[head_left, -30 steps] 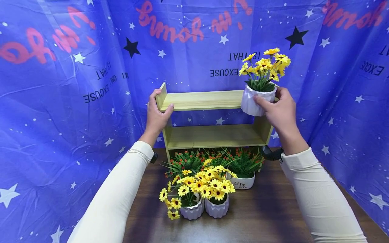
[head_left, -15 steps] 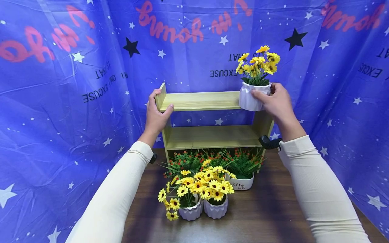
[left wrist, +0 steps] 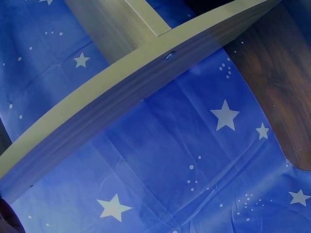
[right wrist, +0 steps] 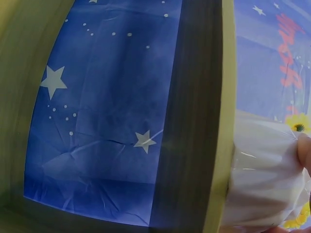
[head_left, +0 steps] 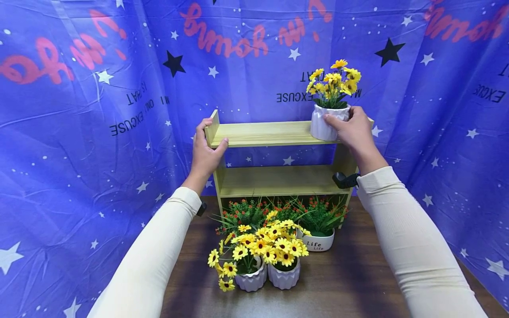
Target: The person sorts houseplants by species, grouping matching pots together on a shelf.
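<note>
My right hand (head_left: 357, 134) grips a white fluted flowerpot (head_left: 320, 125) of yellow artificial daisies (head_left: 333, 84), thumb across its front. The pot stands upright at the right part of the top board of a light wooden shelf unit (head_left: 262, 134). In the right wrist view the pot's base (right wrist: 262, 179) meets the board's front edge (right wrist: 224, 121). My left hand (head_left: 205, 160) holds the unit's upper left corner, fingers over the end panel and thumb at the board's front. The left wrist view shows the unit's side panel (left wrist: 112, 85), with a bit of hand at the lower left corner.
Two more white pots of yellow daisies (head_left: 250, 279) stand side by side on the brown wooden table (head_left: 338, 291). Behind them, red-flowered plants sit under the middle board (head_left: 278, 180), one in a white "Life" planter (head_left: 318, 242). Blue starry cloth (head_left: 79, 176) surrounds the table.
My right hand has brought the daisy pot slightly left and back, from in front of the unit's right end onto the top board. My left hand keeps its hold on the corner.
</note>
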### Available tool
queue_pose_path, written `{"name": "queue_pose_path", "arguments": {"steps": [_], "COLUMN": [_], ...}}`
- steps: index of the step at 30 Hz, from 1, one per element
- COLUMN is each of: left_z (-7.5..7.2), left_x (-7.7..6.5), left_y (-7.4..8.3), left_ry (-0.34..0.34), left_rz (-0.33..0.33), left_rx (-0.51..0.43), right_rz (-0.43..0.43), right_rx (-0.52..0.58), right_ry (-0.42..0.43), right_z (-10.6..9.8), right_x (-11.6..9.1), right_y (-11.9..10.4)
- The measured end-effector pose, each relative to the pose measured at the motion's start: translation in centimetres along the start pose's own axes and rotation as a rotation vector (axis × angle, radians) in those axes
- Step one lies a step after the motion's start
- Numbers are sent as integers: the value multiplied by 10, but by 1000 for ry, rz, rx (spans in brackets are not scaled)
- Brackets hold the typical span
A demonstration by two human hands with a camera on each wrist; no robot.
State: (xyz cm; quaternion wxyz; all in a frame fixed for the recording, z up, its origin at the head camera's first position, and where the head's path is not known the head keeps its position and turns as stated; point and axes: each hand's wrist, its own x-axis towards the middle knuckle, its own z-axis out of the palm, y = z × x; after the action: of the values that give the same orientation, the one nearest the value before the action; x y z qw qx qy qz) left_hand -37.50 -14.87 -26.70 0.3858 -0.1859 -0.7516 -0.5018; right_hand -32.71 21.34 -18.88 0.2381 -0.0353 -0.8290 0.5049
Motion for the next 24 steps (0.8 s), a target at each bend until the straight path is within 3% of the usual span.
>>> {"name": "queue_pose_path", "arguments": {"steps": [18,21,24], "left_z": [3,3,3], "left_x": [1,1,1], "left_y": [-2,-3,-3], "left_ry": [14,20,23], "left_rz": [12,19,26], "left_rx": [-2,-2,0], "right_rz": [6,-9,-44], "right_rx": [42,39,60], "right_ry": [-6,25,108], "right_z": [8,9,11], "right_x": [15,10,3], "right_y": [6,6,9]}}
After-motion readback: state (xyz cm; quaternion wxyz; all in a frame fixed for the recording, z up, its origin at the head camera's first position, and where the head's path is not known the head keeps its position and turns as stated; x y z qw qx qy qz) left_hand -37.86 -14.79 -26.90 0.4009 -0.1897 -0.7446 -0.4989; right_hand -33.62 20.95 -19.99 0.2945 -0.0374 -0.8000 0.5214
